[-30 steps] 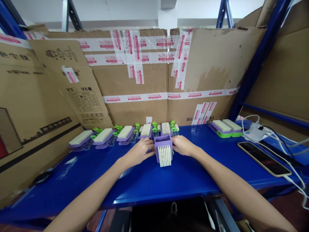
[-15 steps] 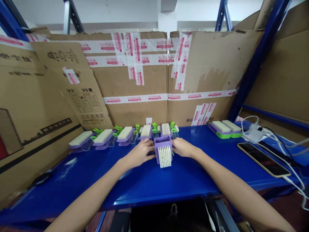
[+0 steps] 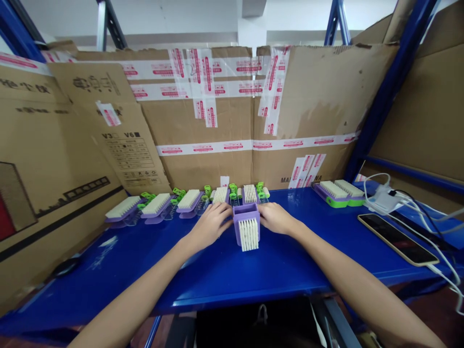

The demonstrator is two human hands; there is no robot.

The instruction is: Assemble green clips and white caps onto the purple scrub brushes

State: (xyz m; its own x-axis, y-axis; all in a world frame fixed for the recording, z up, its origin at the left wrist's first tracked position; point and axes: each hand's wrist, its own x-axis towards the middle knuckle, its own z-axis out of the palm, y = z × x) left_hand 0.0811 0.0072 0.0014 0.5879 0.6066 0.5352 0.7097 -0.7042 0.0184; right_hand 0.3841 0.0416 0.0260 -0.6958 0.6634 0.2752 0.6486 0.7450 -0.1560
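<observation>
A purple brush (image 3: 247, 229) with white bristles and a hollow, box-like top is tilted up above the blue table, bristles facing me. My left hand (image 3: 212, 222) is at its left side, fingers bent and reaching to its edge. On the opposite side, my right hand (image 3: 276, 218) is closed against the brush, its fingertips partly hidden behind it. Just beyond my hands lie more purple brushes, one with white bristles (image 3: 250, 194) and another (image 3: 220, 195) partly covered by my left fingers. Green clips (image 3: 233, 189) and small clear bottle-like parts sit beside them.
Further purple brushes (image 3: 155, 205) line the back left of the blue table (image 3: 203, 285). Two green-edged brushes (image 3: 335, 192) lie at the back right. A phone (image 3: 398, 240) with a white cable and a power strip (image 3: 384, 199) are on the right. Cardboard walls (image 3: 203, 169) enclose the back and sides.
My left hand has shifted slightly, its fingers coming up closer to the brush's left edge, and the dark gap under them is gone. The brush and my right hand stay nearly in place.
</observation>
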